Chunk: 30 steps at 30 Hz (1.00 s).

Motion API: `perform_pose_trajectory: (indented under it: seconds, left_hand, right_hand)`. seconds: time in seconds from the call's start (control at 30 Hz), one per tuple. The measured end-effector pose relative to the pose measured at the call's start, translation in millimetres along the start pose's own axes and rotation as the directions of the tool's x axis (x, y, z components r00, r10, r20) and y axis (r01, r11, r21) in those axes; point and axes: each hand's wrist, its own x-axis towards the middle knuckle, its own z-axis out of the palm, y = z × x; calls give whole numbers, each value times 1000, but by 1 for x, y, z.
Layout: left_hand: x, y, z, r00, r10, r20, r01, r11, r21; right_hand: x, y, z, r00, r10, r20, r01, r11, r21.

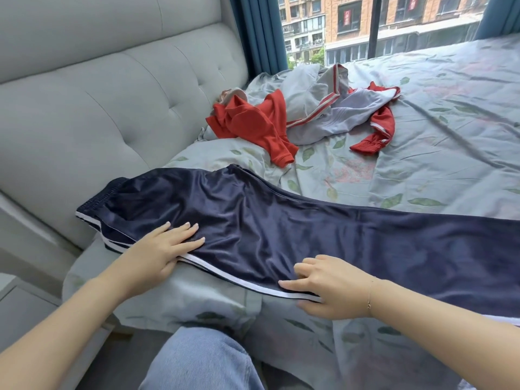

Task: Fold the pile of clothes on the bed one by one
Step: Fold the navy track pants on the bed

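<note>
A pair of navy trousers [281, 229] is laid flat across the near edge of the bed [450, 114], with the elastic waistband at the left, close to the headboard [98, 94], and the legs running off to the right edge of the view. A white side stripe [233, 273] is seen along the near edge of the trousers. The left hand [161, 249] is pressed flat on the fabric just right of the waistband, its fingers straight and spread, nothing being gripped. The right hand [334, 288] is placed at the striped edge further along; its fingers are bent onto the cloth and its thumb lies under the edge, so that the edge appears to be pinched, though how firmly cannot be told. A thin bracelet [369, 296] is worn on the right wrist. Farther back on the bed, well apart from the trousers, a rumpled heap is formed by a red and grey jacket [332, 108], with one red sleeve stretched toward the trousers and another flung to the right. The bed is covered by a pale grey-green sheet printed with leaves. The headboard is grey and tufted. Blue curtains [253, 29] are hung beside a window [365, 26], through which brick buildings are seen. A knee in blue jeans [202, 361] is visible at the bottom of the view.
</note>
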Motion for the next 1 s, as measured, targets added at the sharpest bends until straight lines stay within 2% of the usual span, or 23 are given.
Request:
perform_pose_trajectory:
  seconds: [0.07,0.1,0.17,0.2,0.27,0.33,0.43,0.53,0.67,0.73,0.8,0.87,0.93,1.0]
  left_hand:
    - [-4,-1,0,988,-105,117,120,984,-128]
    - [-4,-1,-3,980,-151,129,177,958,-226]
    - [0,2,-11,970,-232,73,242,883,-403]
    - [5,4,-14,960,-279,30,265,865,-427]
    - [20,8,-18,935,-355,-9,328,872,-363]
    - [34,6,-16,894,-442,69,446,866,-225]
    - [26,-27,7,754,-612,241,635,772,-26]
    - [-1,-57,30,633,-716,295,751,661,-7]
    - [15,-47,19,586,-759,283,796,605,-23]
    - [30,-28,-3,611,-771,179,788,615,-40]
    - [49,0,-23,725,-688,12,688,724,-43]
    - [74,37,-37,856,-507,-100,498,861,-107]
    - [105,73,-35,952,-299,-66,286,944,-163]
    - [139,94,-15,984,-160,73,169,976,-135]
  right_hand:
    - [1,1,-4,997,50,62,-54,997,60]
    - [0,2,-5,989,99,111,-111,989,101]
    - [-3,6,-1,957,187,223,-218,968,121]
    - [-4,7,2,938,218,269,-252,962,101]
    - [-3,8,10,918,251,307,-286,955,74]
    - [0,9,15,914,278,297,-309,949,61]
    - [6,12,21,914,314,257,-337,940,49]
    - [11,13,22,907,341,248,-367,928,63]
    - [12,14,20,897,377,229,-404,911,85]
    - [9,19,16,884,411,223,-435,898,72]
    - [2,27,12,863,459,212,-479,876,54]
    - [-8,40,9,837,510,201,-523,852,14]
    - [-19,55,9,798,568,204,-578,816,-11]
    - [-30,69,11,756,623,202,-634,773,-8]
